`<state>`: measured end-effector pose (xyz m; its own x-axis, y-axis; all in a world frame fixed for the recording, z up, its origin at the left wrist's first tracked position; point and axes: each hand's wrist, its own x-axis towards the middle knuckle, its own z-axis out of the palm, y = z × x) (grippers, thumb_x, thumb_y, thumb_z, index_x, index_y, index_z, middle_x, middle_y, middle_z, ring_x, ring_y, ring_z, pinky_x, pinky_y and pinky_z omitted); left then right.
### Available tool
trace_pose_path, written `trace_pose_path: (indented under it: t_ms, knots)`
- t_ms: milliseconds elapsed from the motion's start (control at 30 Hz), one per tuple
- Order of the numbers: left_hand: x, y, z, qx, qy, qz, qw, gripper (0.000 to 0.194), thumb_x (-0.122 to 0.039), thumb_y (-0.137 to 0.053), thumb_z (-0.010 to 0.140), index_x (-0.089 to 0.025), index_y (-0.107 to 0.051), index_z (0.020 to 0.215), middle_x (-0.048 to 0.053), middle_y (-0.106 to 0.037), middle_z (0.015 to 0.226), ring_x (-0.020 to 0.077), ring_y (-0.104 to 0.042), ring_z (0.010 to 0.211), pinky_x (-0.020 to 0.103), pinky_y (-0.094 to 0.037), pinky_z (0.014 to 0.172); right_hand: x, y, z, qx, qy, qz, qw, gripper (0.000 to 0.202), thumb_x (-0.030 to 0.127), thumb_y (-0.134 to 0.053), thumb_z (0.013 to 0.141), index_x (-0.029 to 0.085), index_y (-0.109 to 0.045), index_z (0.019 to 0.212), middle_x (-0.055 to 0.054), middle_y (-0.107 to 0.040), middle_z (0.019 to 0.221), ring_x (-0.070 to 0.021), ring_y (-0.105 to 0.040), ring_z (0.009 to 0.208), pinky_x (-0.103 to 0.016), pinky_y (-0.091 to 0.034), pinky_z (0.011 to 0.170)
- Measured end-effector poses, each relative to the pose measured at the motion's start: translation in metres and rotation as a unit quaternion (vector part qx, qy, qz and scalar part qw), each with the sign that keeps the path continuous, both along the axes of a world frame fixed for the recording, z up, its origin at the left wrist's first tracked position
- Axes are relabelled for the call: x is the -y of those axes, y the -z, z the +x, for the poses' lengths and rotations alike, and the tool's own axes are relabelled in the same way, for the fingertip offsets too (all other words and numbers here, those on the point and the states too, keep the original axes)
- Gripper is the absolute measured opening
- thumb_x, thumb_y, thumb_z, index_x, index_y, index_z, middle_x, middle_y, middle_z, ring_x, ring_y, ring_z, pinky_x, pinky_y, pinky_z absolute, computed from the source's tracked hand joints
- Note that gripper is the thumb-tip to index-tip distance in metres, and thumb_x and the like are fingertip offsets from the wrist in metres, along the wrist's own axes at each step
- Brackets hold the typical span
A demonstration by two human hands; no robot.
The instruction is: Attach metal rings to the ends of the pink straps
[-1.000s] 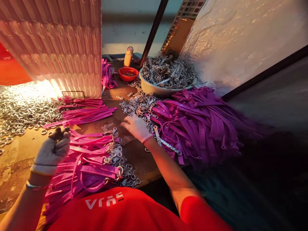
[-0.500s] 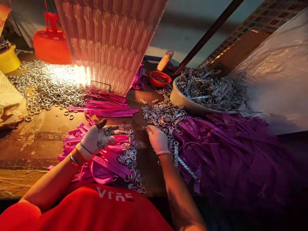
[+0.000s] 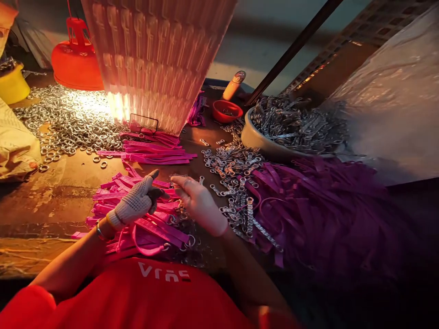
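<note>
My left hand (image 3: 135,201), in a white dotted glove with dark fingertips, is over a heap of pink straps (image 3: 116,196). Its fingers are curled with the thumb side up, and what is inside them is hidden. Close on its right, my right hand (image 3: 200,201), in a pale glove, reaches across with fingers drawn together at the left fingertips. Anything pinched there is too small to make out. Below the hands, metal rings (image 3: 190,241) show at the strap ends. Right of my right hand lie short metal chain links (image 3: 233,162).
A red lamp (image 3: 77,64) lights a pile of metal rings (image 3: 75,121) beside a ribbed translucent panel (image 3: 154,55). More pink straps (image 3: 157,153) lie at its foot. Behind are a red bowl (image 3: 219,116) and a tub (image 3: 254,137) of chain pieces. Purple straps (image 3: 315,205) cover the right.
My right hand has moved left from the chain links to my left hand. My left hand, palm up with a ring at its fingers before, has turned over and curled.
</note>
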<state>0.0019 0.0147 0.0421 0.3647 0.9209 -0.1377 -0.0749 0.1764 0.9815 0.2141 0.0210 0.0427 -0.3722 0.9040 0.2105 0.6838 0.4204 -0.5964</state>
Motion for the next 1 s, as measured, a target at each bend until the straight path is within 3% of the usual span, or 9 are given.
trace_pose_path:
  t_ms: [100, 200, 367, 533, 667, 733, 833, 900, 1000]
  knots:
    - [-0.001, -0.007, 0.001, -0.047, 0.062, 0.03, 0.996, 0.092, -0.01, -0.05, 0.08, -0.011, -0.013, 0.164, -0.006, -0.06, 0.057, 0.0086, -0.048, 0.042, 0.017, -0.036, 0.041, 0.009, -0.005, -0.027, 0.057, -0.015, 0.016, 0.998, 0.034, 0.021, -0.05, 0.102, 0.015, -0.059, 0.134, -0.013, -0.069, 0.12, -0.0235, -0.064, 0.107, -0.034, -0.05, 0.09]
    - [-0.001, -0.01, -0.002, -0.082, 0.11, 0.058, 0.989, 0.095, -0.007, -0.047, 0.077, -0.012, -0.011, 0.164, -0.008, -0.055, 0.058, 0.0087, -0.048, 0.044, 0.018, -0.037, 0.044, 0.013, -0.003, -0.037, 0.145, 0.006, 0.054, 0.988, 0.027, 0.019, -0.048, 0.102, 0.015, -0.065, 0.123, -0.012, -0.069, 0.104, -0.0239, -0.063, 0.091, -0.033, -0.046, 0.078]
    - [0.0, -0.005, 0.007, -0.113, -0.014, 0.097, 0.989, 0.063, -0.012, -0.062, 0.08, -0.015, -0.047, 0.142, -0.001, -0.064, 0.079, 0.0066, -0.049, 0.053, 0.019, -0.039, 0.05, 0.013, -0.001, -0.031, 0.172, 0.038, 0.128, 0.976, 0.02, 0.021, -0.048, 0.099, 0.017, -0.068, 0.097, -0.008, -0.067, 0.086, -0.0211, -0.058, 0.078, -0.032, -0.037, 0.069]
    - [-0.002, -0.012, 0.022, 0.015, -0.027, -0.039, 0.999, 0.043, -0.031, -0.07, 0.083, -0.015, -0.054, 0.12, -0.006, -0.052, 0.065, 0.0057, -0.039, 0.043, 0.018, -0.03, 0.04, 0.016, 0.002, -0.029, 0.109, 0.057, 0.142, 0.982, 0.024, 0.017, -0.049, 0.091, 0.02, -0.061, 0.071, -0.004, -0.066, 0.07, -0.0161, -0.058, 0.068, -0.029, -0.034, 0.066]
    - [-0.017, -0.018, 0.03, 0.03, -0.021, -0.121, 0.992, 0.047, -0.033, -0.07, 0.083, -0.016, -0.055, 0.124, -0.009, -0.043, 0.055, 0.0056, -0.03, 0.04, 0.017, -0.02, 0.036, 0.02, 0.005, -0.025, 0.055, 0.113, 0.095, 0.987, 0.024, 0.029, -0.049, 0.097, 0.018, -0.07, 0.095, -0.004, -0.071, 0.074, -0.0175, -0.063, 0.068, -0.028, -0.034, 0.064]
    - [-0.036, -0.014, 0.037, -0.007, 0.021, -0.098, 0.995, 0.044, -0.033, -0.067, 0.086, -0.016, -0.058, 0.125, -0.006, -0.048, 0.058, 0.0061, -0.033, 0.04, 0.017, -0.023, 0.037, 0.018, 0.009, -0.017, -0.005, 0.141, 0.044, 0.989, 0.029, 0.035, -0.048, 0.1, 0.019, -0.069, 0.11, -0.004, -0.075, 0.082, -0.0185, -0.067, 0.074, -0.027, -0.037, 0.065]
    - [-0.084, -0.003, 0.054, -0.176, 0.093, 0.054, 0.979, 0.03, -0.033, -0.06, 0.092, -0.014, -0.067, 0.114, 0.001, -0.062, 0.068, 0.0093, -0.047, 0.047, 0.021, -0.039, 0.045, 0.012, 0.02, -0.003, -0.104, 0.209, 0.001, 0.972, 0.031, 0.041, -0.046, 0.102, 0.021, -0.069, 0.108, -0.004, -0.076, 0.088, -0.0193, -0.068, 0.079, -0.027, -0.042, 0.071]
    - [-0.126, 0.006, 0.07, -0.399, 0.075, 0.209, 0.89, 0.025, -0.031, -0.059, 0.094, -0.016, -0.072, 0.109, 0.006, -0.072, 0.091, 0.015, -0.064, 0.072, 0.025, -0.052, 0.067, 0.009, 0.03, 0.002, -0.163, 0.245, -0.006, 0.956, 0.034, 0.044, -0.045, 0.101, 0.021, -0.069, 0.104, -0.004, -0.075, 0.088, -0.0192, -0.066, 0.078, -0.027, -0.045, 0.072]
    - [-0.185, 0.015, 0.096, -0.487, 0.04, 0.237, 0.839, 0.03, -0.021, -0.058, 0.094, -0.014, -0.07, 0.12, 0.014, -0.07, 0.118, 0.0253, -0.064, 0.113, 0.032, -0.05, 0.096, 0.007, 0.045, 0.003, -0.229, 0.246, -0.018, 0.942, 0.033, 0.045, -0.046, 0.1, 0.02, -0.069, 0.103, -0.004, -0.075, 0.093, -0.0186, -0.066, 0.082, -0.027, -0.048, 0.076]
